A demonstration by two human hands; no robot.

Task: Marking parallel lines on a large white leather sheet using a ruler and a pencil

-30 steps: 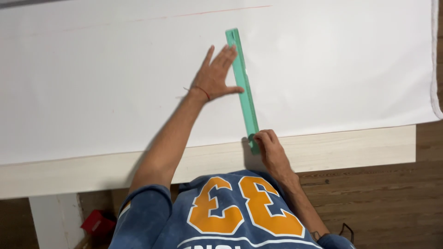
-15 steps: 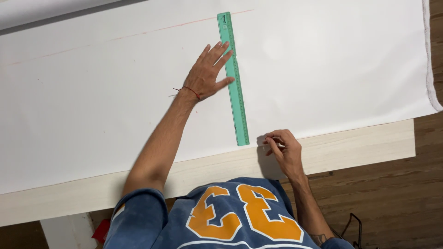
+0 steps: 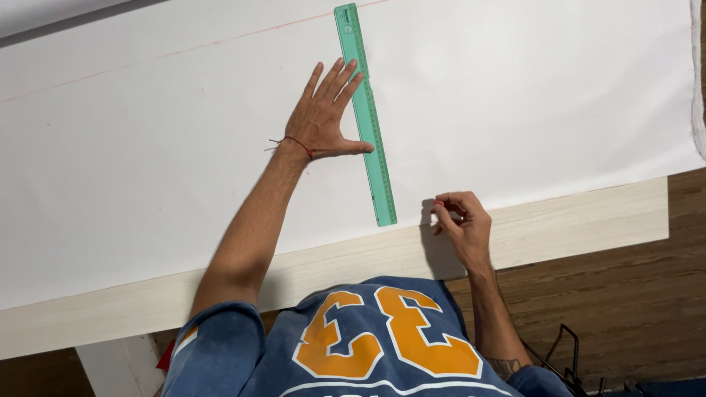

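Marking step: the left hand (image 3: pixel 321 114), fingers spread flat, pins a green ruler (image 3: pixel 365 114) on white fabric (image 3: pixel 147 162); the right hand (image 3: pixel 460 220) — fingers pinched on small red chalk (image 3: pixel 438 204) — needs to meet the ruler's edge.

So the ruler (image 3: pixel 365 114) is lying on the sheet of fabric (image 3: pixel 147 169), which is covering most of the table (image 3: pixel 573 220). The left hand (image 3: pixel 321 117) is sitting flat on the sheet, touching the ruler's left edge. The right hand (image 3: pixel 460 224) is hanging just right of the ruler's near end, over the sheet's near edge and the table's bare strip.
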